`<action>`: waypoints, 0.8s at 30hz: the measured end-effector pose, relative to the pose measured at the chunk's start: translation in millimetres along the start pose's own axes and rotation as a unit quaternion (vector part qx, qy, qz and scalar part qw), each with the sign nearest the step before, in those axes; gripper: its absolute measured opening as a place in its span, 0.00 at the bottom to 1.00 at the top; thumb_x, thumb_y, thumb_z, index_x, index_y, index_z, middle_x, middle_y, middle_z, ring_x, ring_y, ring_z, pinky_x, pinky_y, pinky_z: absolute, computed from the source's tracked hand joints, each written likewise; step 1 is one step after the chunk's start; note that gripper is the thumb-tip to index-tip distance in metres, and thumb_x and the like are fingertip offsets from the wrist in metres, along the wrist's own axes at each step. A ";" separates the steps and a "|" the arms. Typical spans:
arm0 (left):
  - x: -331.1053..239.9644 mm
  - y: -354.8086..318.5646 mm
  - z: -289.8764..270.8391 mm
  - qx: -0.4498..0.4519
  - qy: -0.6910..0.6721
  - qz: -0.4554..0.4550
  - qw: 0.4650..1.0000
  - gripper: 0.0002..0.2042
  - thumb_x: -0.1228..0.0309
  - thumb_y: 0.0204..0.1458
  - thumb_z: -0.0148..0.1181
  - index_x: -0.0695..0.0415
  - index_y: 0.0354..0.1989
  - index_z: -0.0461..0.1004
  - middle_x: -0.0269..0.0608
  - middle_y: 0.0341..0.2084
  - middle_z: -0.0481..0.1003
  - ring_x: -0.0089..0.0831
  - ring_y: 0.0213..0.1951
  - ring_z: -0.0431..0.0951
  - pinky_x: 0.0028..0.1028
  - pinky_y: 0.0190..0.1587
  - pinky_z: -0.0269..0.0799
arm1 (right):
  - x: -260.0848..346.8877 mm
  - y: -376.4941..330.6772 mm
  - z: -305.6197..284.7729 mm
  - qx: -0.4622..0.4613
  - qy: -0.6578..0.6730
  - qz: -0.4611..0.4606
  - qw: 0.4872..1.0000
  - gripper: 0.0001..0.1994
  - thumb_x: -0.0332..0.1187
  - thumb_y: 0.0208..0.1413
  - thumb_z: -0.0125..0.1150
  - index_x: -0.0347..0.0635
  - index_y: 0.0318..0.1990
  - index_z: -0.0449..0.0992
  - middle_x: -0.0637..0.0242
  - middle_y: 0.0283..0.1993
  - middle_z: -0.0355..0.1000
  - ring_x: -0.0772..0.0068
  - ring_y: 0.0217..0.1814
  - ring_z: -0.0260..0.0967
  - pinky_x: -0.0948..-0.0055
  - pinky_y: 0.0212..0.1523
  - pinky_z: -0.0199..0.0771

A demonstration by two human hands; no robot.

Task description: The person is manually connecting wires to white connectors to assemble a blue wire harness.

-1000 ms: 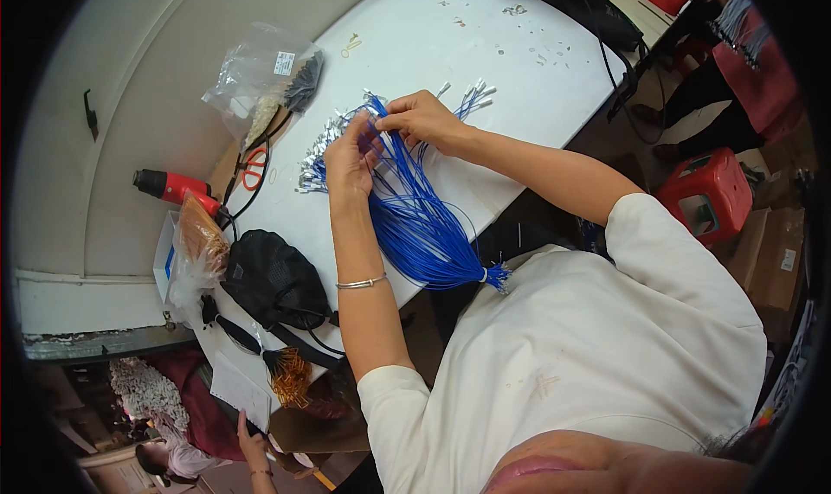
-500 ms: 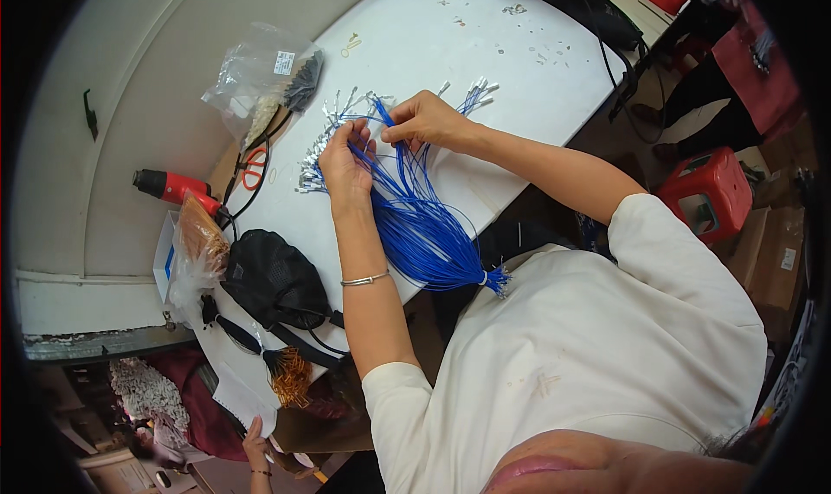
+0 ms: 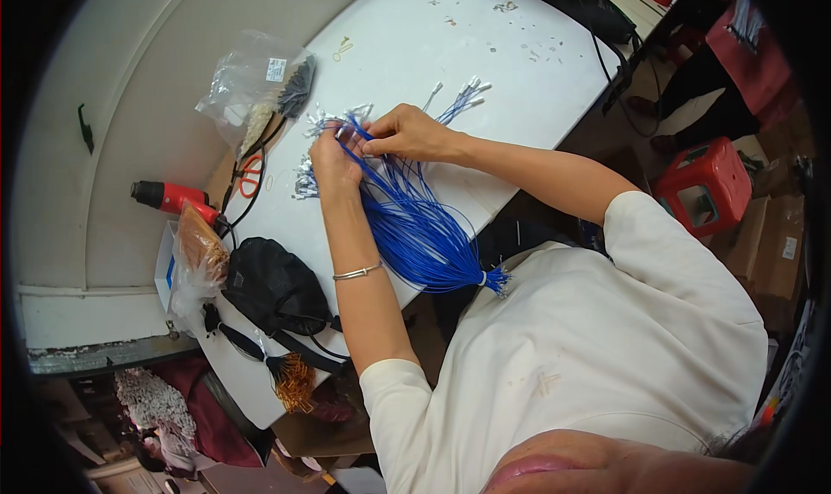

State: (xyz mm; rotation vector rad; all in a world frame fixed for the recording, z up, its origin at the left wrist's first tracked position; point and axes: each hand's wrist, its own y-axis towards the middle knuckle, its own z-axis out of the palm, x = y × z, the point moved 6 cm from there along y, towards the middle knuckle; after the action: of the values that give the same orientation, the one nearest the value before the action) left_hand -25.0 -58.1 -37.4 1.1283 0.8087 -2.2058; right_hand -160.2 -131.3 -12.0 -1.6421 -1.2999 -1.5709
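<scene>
Centre of the frame, on the white tabletop (image 3: 519,70): a bundle of blue wires (image 3: 415,226), tied with a white band at its lower end near the tabletop's edge and fanning up toward both hands. Left hand (image 3: 333,161) pressed down on the upper ends of the fan, fingers curled together over the strands. Right hand (image 3: 407,133) just beside it, fingers pinching a few blue strands near their tips. Between and above the two hands, a scatter of silvery metal terminals (image 3: 333,118) lying on the tabletop; a few more wires with metal ends (image 3: 463,96) poking out past the right hand. Thin silver bracelet (image 3: 357,272) on the left forearm.

Upper left: clear plastic bag (image 3: 247,83) of small parts. Just below it, scissors with red handles (image 3: 250,176). Further left, a red heat gun (image 3: 169,197), its black cord trailing across the tabletop. Lower left: black pouch (image 3: 273,278) beside a crinkled bag holding something brown (image 3: 197,247). Far right of the frame, on the floor: red plastic stool (image 3: 705,191).
</scene>
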 end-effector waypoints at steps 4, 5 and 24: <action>3.2 -13.9 20.9 0.020 -0.014 -0.049 0.999 0.12 0.72 0.59 0.46 0.70 0.44 0.67 0.59 0.38 0.77 0.36 0.34 0.80 0.28 0.33 0.78 | -2.5 -6.4 -2.6 -0.022 -0.032 -0.024 0.999 0.15 0.42 0.55 0.64 0.39 0.26 0.81 0.68 0.20 0.73 0.79 0.19 0.61 0.81 0.23 0.60; 0.6 -20.8 24.8 0.020 -0.045 -0.058 0.997 0.14 0.70 0.60 0.45 0.71 0.44 0.67 0.59 0.38 0.77 0.36 0.34 0.80 0.27 0.33 0.78 | -3.5 -7.0 -2.6 -0.016 -0.037 -0.018 0.999 0.17 0.43 0.56 0.62 0.37 0.25 0.81 0.67 0.21 0.73 0.77 0.19 0.61 0.79 0.23 0.61; 26.7 -25.7 47.7 0.092 -0.079 0.031 0.992 0.10 0.75 0.56 0.58 0.63 0.45 0.74 0.45 0.33 0.81 0.13 0.13 0.59 0.12 0.15 0.52 | -2.3 -35.4 -108.2 -0.127 -0.182 0.052 0.974 0.08 0.32 0.49 0.67 0.40 0.35 0.83 0.65 0.29 0.77 0.77 0.26 0.66 0.77 0.30 0.70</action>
State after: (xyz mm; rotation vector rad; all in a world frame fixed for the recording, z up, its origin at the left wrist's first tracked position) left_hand -81.1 -79.3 -30.4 1.0326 0.5067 -2.3202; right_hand -240.2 -211.7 -1.7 -2.2042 -1.1955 -1.4681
